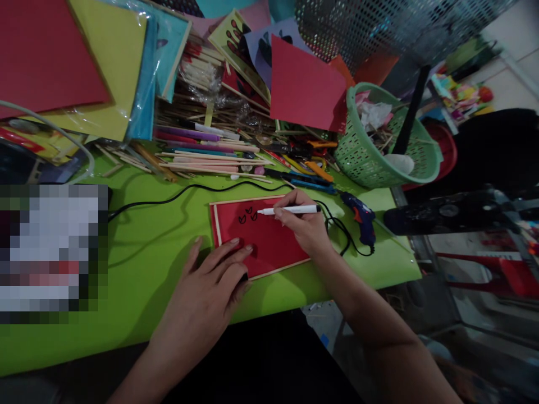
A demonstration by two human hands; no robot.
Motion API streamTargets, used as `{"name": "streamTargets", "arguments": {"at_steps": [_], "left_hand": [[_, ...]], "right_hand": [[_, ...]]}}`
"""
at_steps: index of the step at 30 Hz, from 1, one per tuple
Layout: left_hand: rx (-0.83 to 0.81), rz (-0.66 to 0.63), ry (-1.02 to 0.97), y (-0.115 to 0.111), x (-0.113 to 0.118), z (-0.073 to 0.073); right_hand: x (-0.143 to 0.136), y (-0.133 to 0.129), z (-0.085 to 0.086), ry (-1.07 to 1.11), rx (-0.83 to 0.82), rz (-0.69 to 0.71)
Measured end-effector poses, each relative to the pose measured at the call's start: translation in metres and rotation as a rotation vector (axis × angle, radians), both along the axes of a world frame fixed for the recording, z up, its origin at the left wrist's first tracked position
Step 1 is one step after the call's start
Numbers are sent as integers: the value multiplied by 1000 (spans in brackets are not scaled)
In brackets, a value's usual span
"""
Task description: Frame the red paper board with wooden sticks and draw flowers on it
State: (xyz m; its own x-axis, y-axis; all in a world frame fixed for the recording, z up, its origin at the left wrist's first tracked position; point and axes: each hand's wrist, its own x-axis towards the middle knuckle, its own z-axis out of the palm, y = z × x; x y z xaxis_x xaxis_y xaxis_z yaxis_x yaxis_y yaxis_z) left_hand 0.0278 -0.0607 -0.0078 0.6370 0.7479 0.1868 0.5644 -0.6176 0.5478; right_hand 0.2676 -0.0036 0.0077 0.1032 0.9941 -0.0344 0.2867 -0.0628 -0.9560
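A red card edged with thin wooden sticks lies on the green table. Small black outlined shapes are drawn on its upper left part. My right hand is closed around a white marker, its tip at the rightmost of these shapes and its black end pointing right. My left hand rests with fingers spread on the card's lower left corner and the table beside it.
Behind the card lie pens and wooden sticks, with a black cable running in front. A blue glue gun sits to the right, near a green basket of scraps. Coloured sheets are piled at the back. A blurred-out object stands left.
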Motion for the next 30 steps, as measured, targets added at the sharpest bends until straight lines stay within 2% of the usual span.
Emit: {"name": "streamTargets", "arguments": {"at_steps": [7, 30], "left_hand": [[10, -4, 9, -1, 0, 0], [19, 6, -5, 0, 1, 2]], "right_hand": [[-2, -1, 0, -16, -15, 61], [-3, 0, 0, -20, -13, 86]]}}
